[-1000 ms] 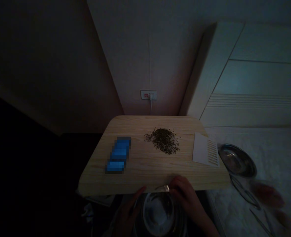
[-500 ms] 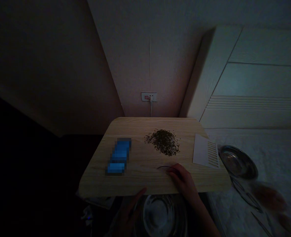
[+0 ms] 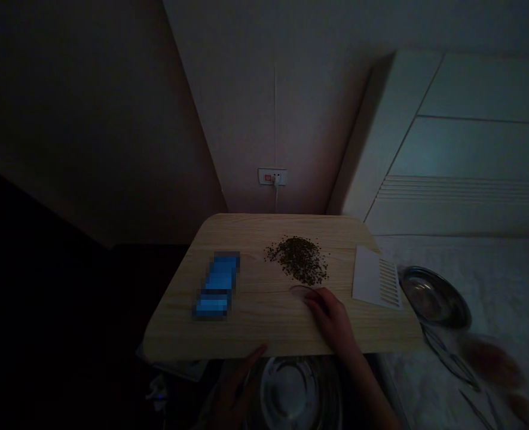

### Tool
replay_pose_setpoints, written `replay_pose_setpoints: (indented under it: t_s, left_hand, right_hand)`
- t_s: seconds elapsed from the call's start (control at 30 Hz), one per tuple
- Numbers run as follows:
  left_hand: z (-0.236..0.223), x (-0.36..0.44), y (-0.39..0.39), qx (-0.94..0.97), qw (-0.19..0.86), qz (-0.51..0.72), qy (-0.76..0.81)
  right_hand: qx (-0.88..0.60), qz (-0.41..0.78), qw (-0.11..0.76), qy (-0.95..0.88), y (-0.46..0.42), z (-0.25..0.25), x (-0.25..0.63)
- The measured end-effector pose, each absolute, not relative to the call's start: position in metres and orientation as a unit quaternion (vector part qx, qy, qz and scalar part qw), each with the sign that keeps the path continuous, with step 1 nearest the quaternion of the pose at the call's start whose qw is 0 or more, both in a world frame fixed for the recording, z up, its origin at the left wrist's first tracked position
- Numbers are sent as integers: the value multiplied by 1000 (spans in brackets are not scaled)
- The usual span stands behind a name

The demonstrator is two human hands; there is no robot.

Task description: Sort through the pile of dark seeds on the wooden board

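Observation:
A loose pile of small dark green-brown grains (image 3: 300,260), like beans or seeds, lies on the light wooden table (image 3: 255,322). Just in front of it, my right hand (image 3: 329,313) is closed on a thin, curved, pale sheet-like piece (image 3: 299,291) with a dark edge. Its exact kind cannot be made out. My left hand (image 3: 241,382) is at the table's front edge in deep shadow, one finger stretched out and the fingers apart. Beside it, below the table edge, sits a round shiny metal bowl (image 3: 339,394).
A phone-like blurred blue screen (image 3: 219,280) lies on the table's left. A white slotted scraper (image 3: 375,278) lies at the right. Beyond are a metal dish (image 3: 437,298), dark-handled scissors (image 3: 452,361) and a blurred reddish shape (image 3: 492,361) on a white surface. A wall socket (image 3: 272,177) holds a plug.
My right hand has moved slightly away from me, bringing the curved piece up to the near edge of the grain pile. My left hand stays at the table edge.

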State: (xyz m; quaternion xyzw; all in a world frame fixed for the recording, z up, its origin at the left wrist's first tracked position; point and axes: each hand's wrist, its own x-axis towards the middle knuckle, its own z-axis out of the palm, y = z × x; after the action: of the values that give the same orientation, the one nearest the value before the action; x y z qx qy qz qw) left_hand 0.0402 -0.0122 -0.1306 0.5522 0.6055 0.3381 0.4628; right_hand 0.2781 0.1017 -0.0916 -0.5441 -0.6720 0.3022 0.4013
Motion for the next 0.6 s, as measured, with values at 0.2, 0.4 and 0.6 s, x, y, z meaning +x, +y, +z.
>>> replay_pose_setpoints:
  t_s: [0.2,0.4,0.6]
  left_hand:
    - [-137,39,-14,546,471,334,607]
    - [-139,40,-13,541,484,340,598]
    - [-144,40,-12,543,476,355,594]
  right_hand:
    - [-556,257,399,-682,109,-89,278]
    - [-566,221,405,-683,116,-88,275]
    - [-559,216,391,-699,117,-87,275]
